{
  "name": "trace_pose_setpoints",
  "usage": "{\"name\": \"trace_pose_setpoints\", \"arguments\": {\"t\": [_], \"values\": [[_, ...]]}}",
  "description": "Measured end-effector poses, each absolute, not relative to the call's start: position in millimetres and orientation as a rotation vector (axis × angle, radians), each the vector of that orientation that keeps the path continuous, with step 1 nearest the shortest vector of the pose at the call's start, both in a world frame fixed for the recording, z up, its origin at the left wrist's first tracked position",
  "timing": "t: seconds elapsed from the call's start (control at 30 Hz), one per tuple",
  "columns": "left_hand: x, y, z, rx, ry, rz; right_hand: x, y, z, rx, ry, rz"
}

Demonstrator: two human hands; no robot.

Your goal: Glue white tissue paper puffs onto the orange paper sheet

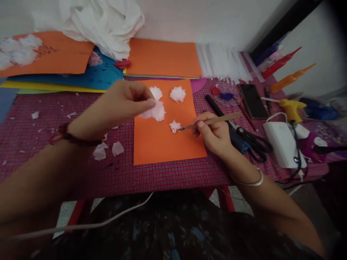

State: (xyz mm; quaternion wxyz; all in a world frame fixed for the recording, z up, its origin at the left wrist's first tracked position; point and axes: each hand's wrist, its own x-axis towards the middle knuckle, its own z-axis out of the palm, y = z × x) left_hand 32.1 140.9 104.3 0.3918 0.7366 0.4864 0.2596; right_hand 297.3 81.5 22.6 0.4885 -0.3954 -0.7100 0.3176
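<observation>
My left hand (126, 101) pinches a pale pink piece of tissue paper (147, 113) above the left part of an orange sheet (165, 148). In my right hand (215, 137) is a slim wooden stick (226, 117), held like a pen. Its dark tip touches or nearly touches a small crumpled pink tissue tuft (175, 126) on the sheet. Fluffy white-pink tufts also lie on the sheet, one at the upper right (178, 94) and others partly behind my left fingers. Loose tissue pieces (117, 148) rest on the checked cloth to the left.
Black-handled scissors (256, 142), a phone (253, 101), a yellow glue gun (292, 108) and a white box-shaped device (282, 142) lie at the right. Behind are stacked orange sheets (164, 57), white strips (223, 61) and bunched white cloth-like material (103, 25). A white cable (108, 220) crosses my lap.
</observation>
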Motion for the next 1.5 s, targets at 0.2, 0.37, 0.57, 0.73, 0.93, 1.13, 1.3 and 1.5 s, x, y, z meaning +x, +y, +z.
{"name": "trace_pose_setpoints", "arguments": {"t": [0.2, 0.37, 0.57, 0.73, 0.93, 1.13, 1.3, 1.5], "values": [[68.9, 143.4, 57.0, 1.807, 1.077, 0.553, 293.7, 77.5, 26.9, -0.884, -2.118, 0.446], [65.5, 143.7, 39.7, 1.771, 1.091, 0.477, 294.6, 77.8, 33.3, -0.846, -2.252, 0.216], [60.1, 149.0, 34.0, 1.743, 1.082, 0.355, 301.4, 77.3, 34.1, -0.914, -2.097, 0.399], [57.0, 152.8, 31.4, 1.707, 1.071, 0.331, 303.9, 78.9, 29.7, -0.934, -2.017, 0.556], [57.7, 152.6, 30.5, 1.725, 1.053, 0.385, 300.8, 83.1, 26.6, -0.960, -2.087, 0.619], [57.6, 153.2, 26.9, 1.653, 1.026, 0.419, 299.9, 85.2, 24.8, -0.960, -2.075, 0.637], [55.6, 153.9, 27.2, 1.693, 1.047, 0.376, 300.3, 86.2, 24.4, -0.905, -2.070, 0.536], [54.4, 153.6, 29.4, 1.726, 0.977, 0.348, 300.7, 78.9, 28.7, -0.969, -1.950, 0.569]]}}
